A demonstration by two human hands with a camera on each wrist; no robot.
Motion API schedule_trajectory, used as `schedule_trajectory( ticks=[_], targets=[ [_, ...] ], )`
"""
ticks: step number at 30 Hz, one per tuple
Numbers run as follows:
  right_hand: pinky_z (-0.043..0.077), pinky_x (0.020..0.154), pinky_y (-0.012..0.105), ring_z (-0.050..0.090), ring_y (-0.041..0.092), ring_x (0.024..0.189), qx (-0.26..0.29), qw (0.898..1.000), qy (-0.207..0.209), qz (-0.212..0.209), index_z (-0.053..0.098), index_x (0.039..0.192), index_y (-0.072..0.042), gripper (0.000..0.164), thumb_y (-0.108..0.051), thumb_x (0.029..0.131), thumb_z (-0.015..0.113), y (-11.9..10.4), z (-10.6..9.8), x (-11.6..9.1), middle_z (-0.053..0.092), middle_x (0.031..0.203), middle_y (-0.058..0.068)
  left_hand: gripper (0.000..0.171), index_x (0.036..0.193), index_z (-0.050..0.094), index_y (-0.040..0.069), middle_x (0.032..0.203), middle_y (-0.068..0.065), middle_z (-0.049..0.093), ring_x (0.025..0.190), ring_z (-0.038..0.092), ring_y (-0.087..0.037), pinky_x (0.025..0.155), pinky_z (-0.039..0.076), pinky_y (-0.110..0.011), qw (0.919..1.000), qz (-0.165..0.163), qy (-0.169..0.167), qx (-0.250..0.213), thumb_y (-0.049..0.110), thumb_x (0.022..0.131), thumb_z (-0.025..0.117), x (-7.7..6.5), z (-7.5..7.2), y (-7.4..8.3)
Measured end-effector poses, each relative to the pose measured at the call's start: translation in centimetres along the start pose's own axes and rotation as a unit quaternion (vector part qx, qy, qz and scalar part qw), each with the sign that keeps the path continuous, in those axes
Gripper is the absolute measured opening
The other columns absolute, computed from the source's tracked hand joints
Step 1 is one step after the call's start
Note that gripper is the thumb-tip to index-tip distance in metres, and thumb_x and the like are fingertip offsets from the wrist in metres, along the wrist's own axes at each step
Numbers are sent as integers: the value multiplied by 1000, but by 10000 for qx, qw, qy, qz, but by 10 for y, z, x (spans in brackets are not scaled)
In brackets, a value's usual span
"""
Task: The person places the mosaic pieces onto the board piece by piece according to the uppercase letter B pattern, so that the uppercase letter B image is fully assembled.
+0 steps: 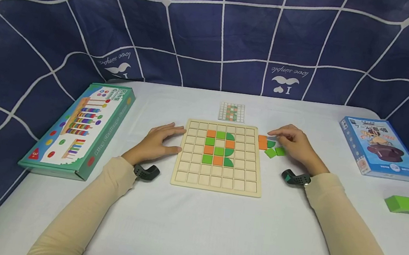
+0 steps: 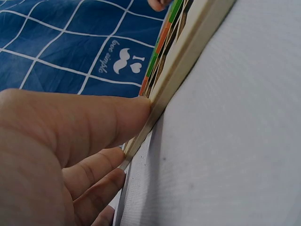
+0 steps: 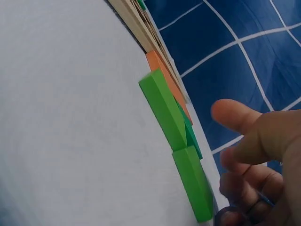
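Observation:
A wooden grid board lies flat on the table, with orange, light green and dark green tiles set in its middle columns. My left hand touches the board's left edge with thumb and fingertips, fingers fairly straight. To the right of the board lie loose pieces: an orange tile, a dark green tile with a curved edge, and light green squares. Just above and beside them hovers my right hand, its fingers loosely bent. In the right wrist view nothing shows between its thumb and fingers.
Behind the board lies a small pattern card. A green game box sits at left, a blue box at right. Near the right edge is a green arched block. A blue checked cloth hangs behind the white table.

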State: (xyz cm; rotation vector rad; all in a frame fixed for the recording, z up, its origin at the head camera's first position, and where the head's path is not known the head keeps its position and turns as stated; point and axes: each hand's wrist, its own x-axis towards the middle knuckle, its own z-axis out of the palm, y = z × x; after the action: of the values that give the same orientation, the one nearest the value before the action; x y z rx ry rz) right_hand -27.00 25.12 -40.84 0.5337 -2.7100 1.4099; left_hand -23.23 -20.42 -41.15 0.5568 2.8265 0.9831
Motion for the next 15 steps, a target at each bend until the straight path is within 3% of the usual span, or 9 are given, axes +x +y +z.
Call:
schedule_trajectory(
  ticks=[7,15],
  targets=[
    [38,88,37,47,27,108,-424,9978,-498,72,77,126,4,38,12,103,48,-4,4,3,57,121,23,66,157,57,8,170,-11,45,165,22,-36,133,7,-60,10000,11,17,20,28,98,78,0,0,1],
    [43,90,45,53,38,111,-901,9946,-358,356,72,134,5,39,6,104,49,-7,4,3,57,124,28,66,157,57,9,170,-10,44,165,22,-36,133,7,-60,10000,-1,12,-4,28,98,78,0,0,0]
  ],
)
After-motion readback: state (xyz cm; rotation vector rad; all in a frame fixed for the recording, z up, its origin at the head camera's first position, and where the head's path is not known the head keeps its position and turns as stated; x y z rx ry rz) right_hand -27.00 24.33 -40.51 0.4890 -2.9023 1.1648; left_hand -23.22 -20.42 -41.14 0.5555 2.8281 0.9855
